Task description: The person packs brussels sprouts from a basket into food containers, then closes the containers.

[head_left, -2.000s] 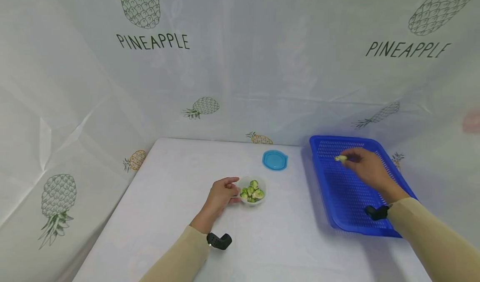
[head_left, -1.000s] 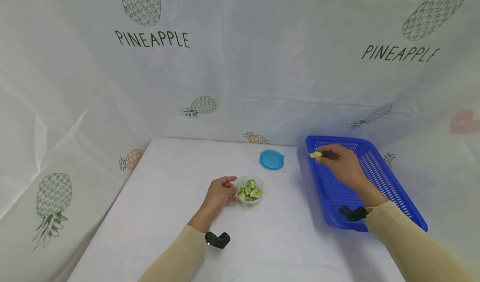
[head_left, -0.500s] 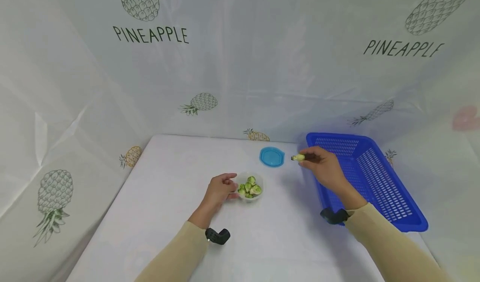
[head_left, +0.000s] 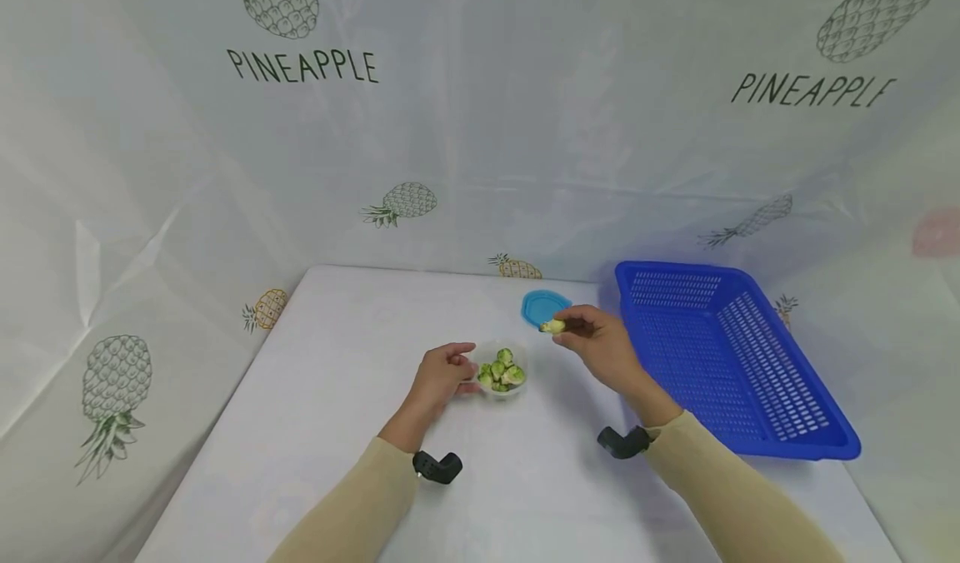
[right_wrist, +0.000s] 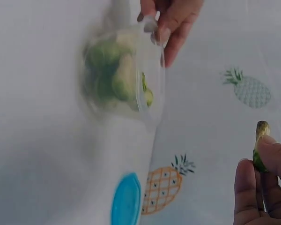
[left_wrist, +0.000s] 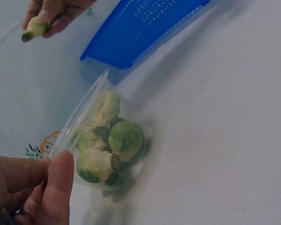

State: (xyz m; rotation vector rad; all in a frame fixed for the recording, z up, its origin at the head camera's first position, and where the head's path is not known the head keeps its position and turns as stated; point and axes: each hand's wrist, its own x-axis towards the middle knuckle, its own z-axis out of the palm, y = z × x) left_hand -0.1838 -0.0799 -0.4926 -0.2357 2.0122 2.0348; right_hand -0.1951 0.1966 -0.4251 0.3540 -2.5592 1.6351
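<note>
In the head view my left hand (head_left: 442, 376) pinches the rim of a small clear plastic tub (right_wrist: 154, 112) standing on the white table. Several green Brussels sprouts (left_wrist: 126, 140) lie in the tub. My right hand (head_left: 597, 348) holds another Brussels sprout (head_left: 553, 326) between thumb and fingertips, its cut stem pointing left. That hand is in the air to the right of the tub and slightly beyond it, near a blue lid (head_left: 545, 306) on the table. The right wrist view shows this sprout (right_wrist: 262, 131) upright in the fingers, apart from the tub.
A blue slotted plastic basket (head_left: 682, 371) stands at the right side of the table, with no sprouts visible in it. White sheeting (head_left: 480, 113) printed with pineapples rises behind the table and along its sides.
My right hand has moved left with the sprout, from over the basket, across its left rim, to near the blue lid. The left hand and the tub stay in place.
</note>
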